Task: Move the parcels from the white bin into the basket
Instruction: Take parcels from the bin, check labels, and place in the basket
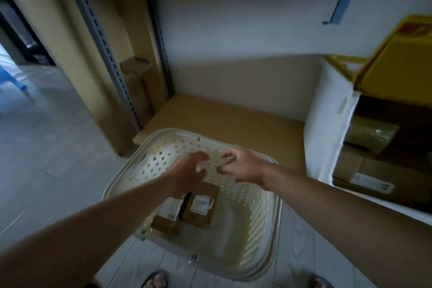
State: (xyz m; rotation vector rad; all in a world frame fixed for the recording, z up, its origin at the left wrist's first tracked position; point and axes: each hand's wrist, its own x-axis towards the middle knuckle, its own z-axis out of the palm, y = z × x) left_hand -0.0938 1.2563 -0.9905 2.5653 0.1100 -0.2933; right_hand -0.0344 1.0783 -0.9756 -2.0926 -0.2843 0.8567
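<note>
A cream perforated basket point(254, 236) stands on the floor in front of me. Two brown cardboard parcels with white labels lie side by side on its bottom, one on the left point(167, 218) and one on the right point(201, 206). My left hand point(187, 172) and my right hand point(243, 166) hover close together above the basket, fingers loosely curled and holding nothing. The white bin point(327, 119) stands at the right on a low brown shelf, with more brown parcels point(364, 170) inside it.
A yellow container point(397, 58) sits on top of the white bin. A low brown shelf board point(229, 114) runs behind the basket, bounded by a metal shelf upright point(102, 40) on the left. Grey tiled floor point(46, 147) spreads to the left. My sandalled feet point(155, 279) show at the bottom edge.
</note>
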